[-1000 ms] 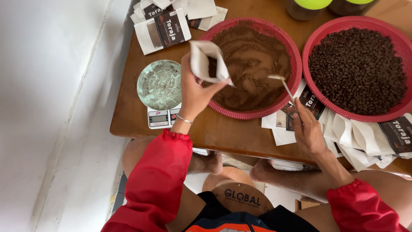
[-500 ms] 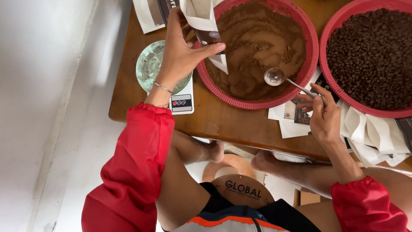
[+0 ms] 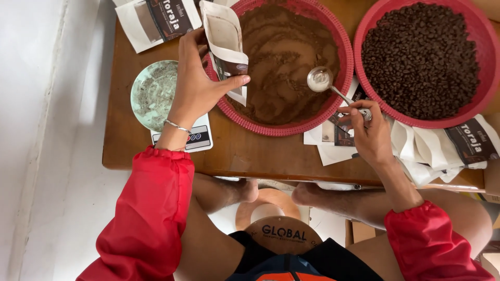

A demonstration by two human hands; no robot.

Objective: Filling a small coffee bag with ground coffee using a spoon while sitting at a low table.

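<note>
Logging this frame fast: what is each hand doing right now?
Left hand: closed on an open paper pouch.
Right hand: closed on a metal spoon.

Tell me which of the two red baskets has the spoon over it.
The left red basket, filled with brown ground powder. The spoon in the right hand hovers over it; the right red basket holds whole dark beans.

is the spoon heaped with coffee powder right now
No, the spoon in the right hand looks empty, its shiny bowl bare above the ground coffee.

L hand (image 3: 195, 86) grips open pouch (image 3: 225, 44); R hand (image 3: 371, 136) holds spoon (image 3: 333, 88) over ground coffee (image 3: 284, 57).
</note>
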